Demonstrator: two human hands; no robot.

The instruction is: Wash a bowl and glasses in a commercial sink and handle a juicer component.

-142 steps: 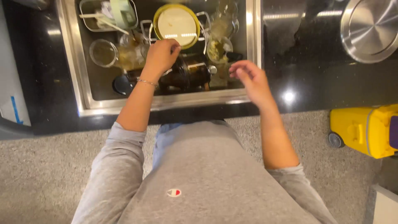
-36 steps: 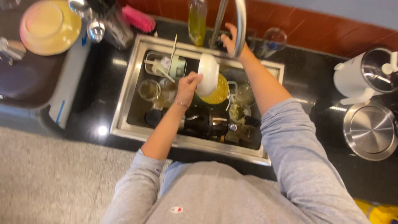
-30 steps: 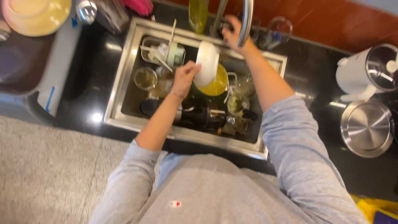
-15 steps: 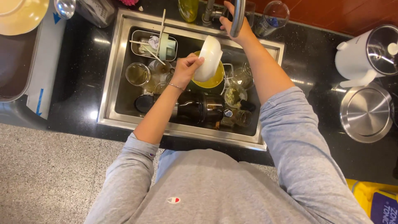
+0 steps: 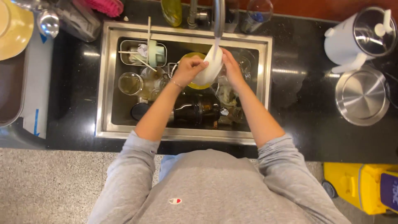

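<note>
My left hand [image 5: 190, 68] grips the left rim of a white bowl [image 5: 209, 69], held tilted over the steel sink [image 5: 103, 83]. My right hand [image 5: 232, 68] rests against the bowl's right side. Water runs from the curved tap [image 5: 218, 16] onto the bowl's top edge. A yellow plate [image 5: 195, 85] lies just under the bowl. Below my forearms sits a dark glass pot [image 5: 195, 112] among glasses.
A clear glass [image 5: 130, 84] and a small caddy with chopsticks [image 5: 143, 54] fill the sink's left half. A steel lid [image 5: 361, 97] and a white kettle [image 5: 358, 37] stand on the black counter at right. A yellow plate [image 5: 14, 29] rests at far left; a yellow bin [image 5: 365, 186] is on the floor.
My right hand left the tap handle and came down onto the bowl. Water is now running onto the bowl, which both hands hold under the spout.
</note>
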